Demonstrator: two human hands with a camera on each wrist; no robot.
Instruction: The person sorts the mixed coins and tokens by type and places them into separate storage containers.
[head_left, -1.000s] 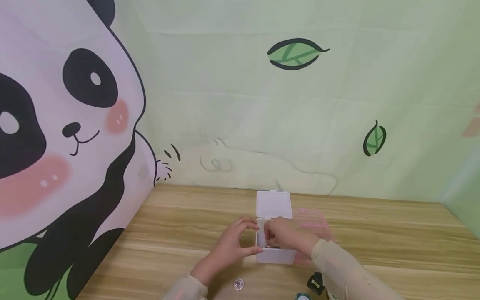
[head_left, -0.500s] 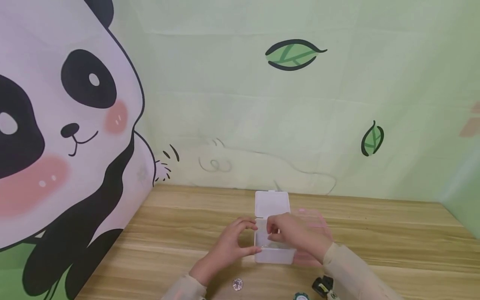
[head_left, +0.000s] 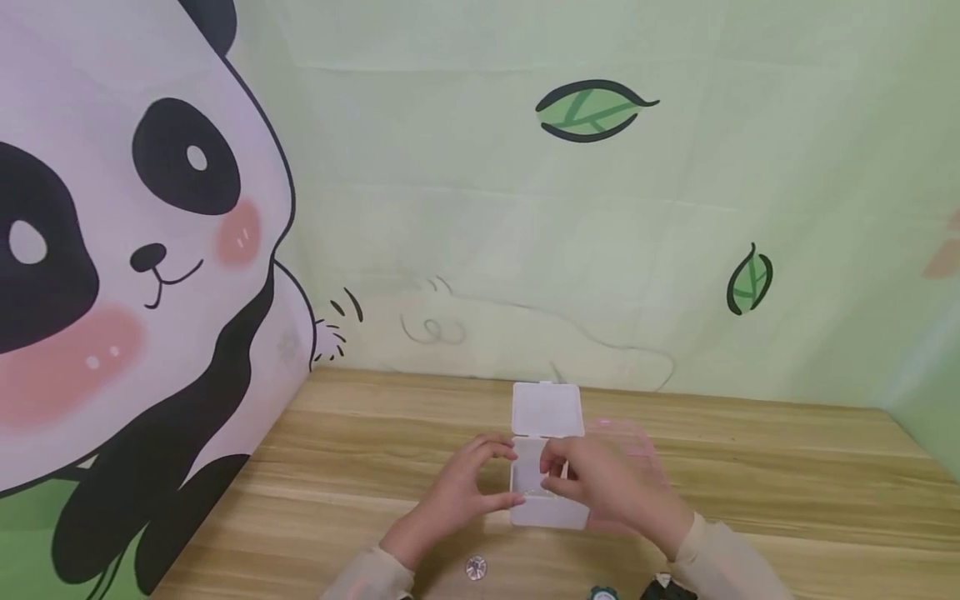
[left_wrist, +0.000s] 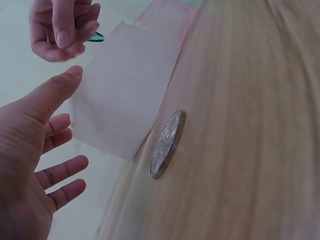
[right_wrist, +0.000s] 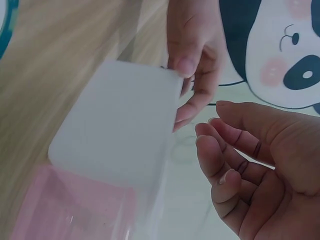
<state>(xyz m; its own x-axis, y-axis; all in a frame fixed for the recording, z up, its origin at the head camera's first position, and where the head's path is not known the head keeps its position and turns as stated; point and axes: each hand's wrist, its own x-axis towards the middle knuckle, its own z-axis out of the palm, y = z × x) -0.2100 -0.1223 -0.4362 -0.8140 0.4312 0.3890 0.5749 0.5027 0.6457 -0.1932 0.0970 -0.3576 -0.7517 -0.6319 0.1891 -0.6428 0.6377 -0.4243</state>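
A white plastic box [head_left: 550, 512] stands on the table with its lid [head_left: 547, 408] raised at the back. My left hand [head_left: 453, 492] grips the box's left side, its thumb at the front corner and its fingers farther back; the left wrist view shows some fingers spread. Above the box's right side is my right hand [head_left: 600, 479], whose fingers [right_wrist: 210, 155] are loosely bent with nothing visible between them. Small glints show on the box floor, too small to name. In front of the box lies a silver coin-like disc [left_wrist: 167, 145].
A see-through pink container [head_left: 637, 454] sits right beside the white box. At the near edge are a green-rimmed round piece [head_left: 603, 592] and a black object [head_left: 667, 588], partly cut off. A panda-printed cloth [head_left: 480, 208] hangs behind the table.
My right hand has lifted from the box's inside and shifted right, its fingers loosening. My left hand has stayed put. The black object appears lower and farther right, near the right sleeve.
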